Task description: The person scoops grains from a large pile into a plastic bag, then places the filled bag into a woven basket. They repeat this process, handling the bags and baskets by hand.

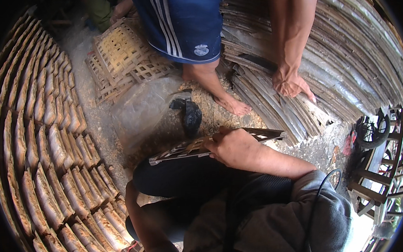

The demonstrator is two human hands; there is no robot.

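My right hand (233,145) is shut on the edge of a woven bamboo lattice panel (189,148), seen nearly edge-on above my knees. The panel slants across my dark trousers, its far corner reaching toward the stacked slats on the right. Only the wrist end of my left hand (131,190) shows beside my left knee; its fingers are hidden. Beyond the panel, a black plastic bag (191,117) lies on the crumb-strewn floor, beside a crumpled clear plastic sheet (140,110).
Rows of slabs with crumbly brown edges (55,148) stand at left. More woven bamboo panels (122,51) are piled at the far left. A co-worker's hand (290,84) touches stacked slats (342,58) on the right; their bare foot (233,105) is close. A wheel (373,129) stands far right.
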